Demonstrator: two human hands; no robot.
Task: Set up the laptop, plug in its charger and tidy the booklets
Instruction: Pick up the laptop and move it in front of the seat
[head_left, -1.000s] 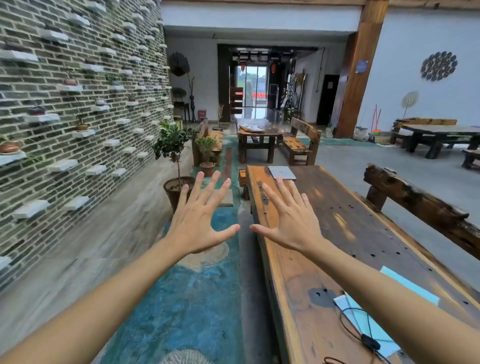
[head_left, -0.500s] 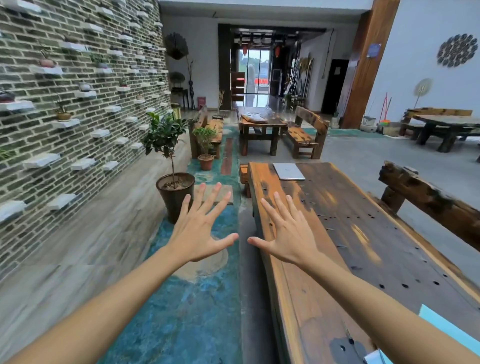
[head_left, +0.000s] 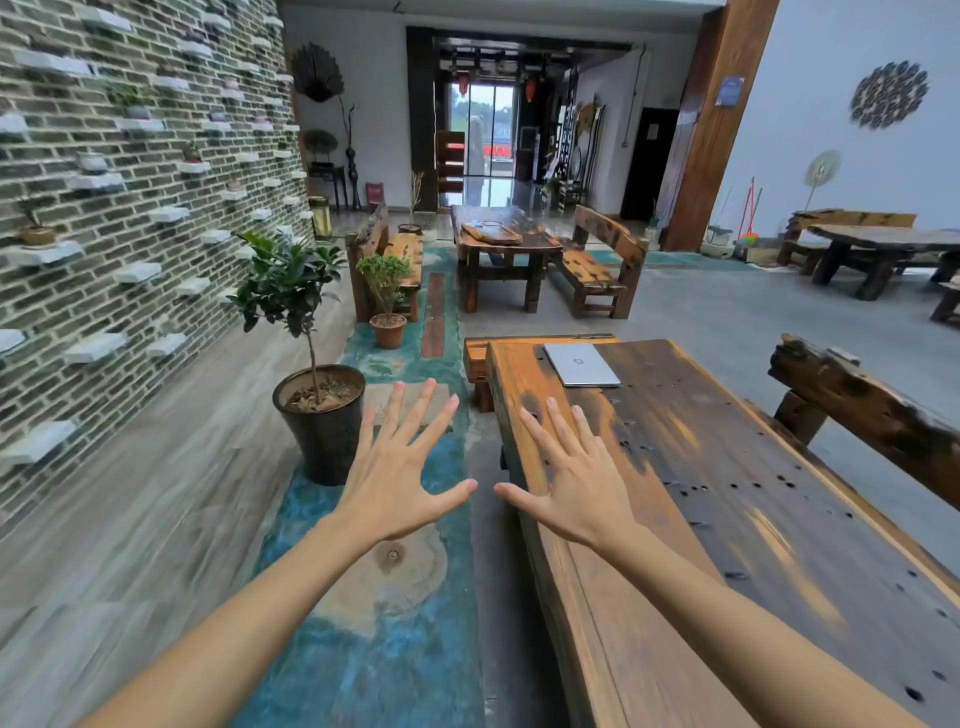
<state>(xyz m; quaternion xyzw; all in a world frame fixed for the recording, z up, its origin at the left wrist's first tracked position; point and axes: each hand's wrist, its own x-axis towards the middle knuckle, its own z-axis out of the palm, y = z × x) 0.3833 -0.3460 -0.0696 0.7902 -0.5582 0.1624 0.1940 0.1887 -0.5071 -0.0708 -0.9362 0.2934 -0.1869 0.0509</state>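
Note:
A closed silver laptop (head_left: 581, 364) lies flat at the far end of a long dark wooden table (head_left: 753, 509). My left hand (head_left: 397, 467) is stretched out in front of me over the floor, left of the table, fingers spread, holding nothing. My right hand (head_left: 571, 480) is held out over the table's near left edge, fingers spread and empty too, well short of the laptop. No booklets or charger show in this view.
A potted tree in a black pot (head_left: 322, 415) stands on the floor just left of my left hand. A rough wooden bench (head_left: 862, 415) runs along the table's right side. A smaller potted plant (head_left: 387, 301), another table and benches stand farther ahead.
I have moved forward along the table: the laptop is closer and larger, and the blue booklets and the cable at the near end have dropped out of view. Both hands stay spread.

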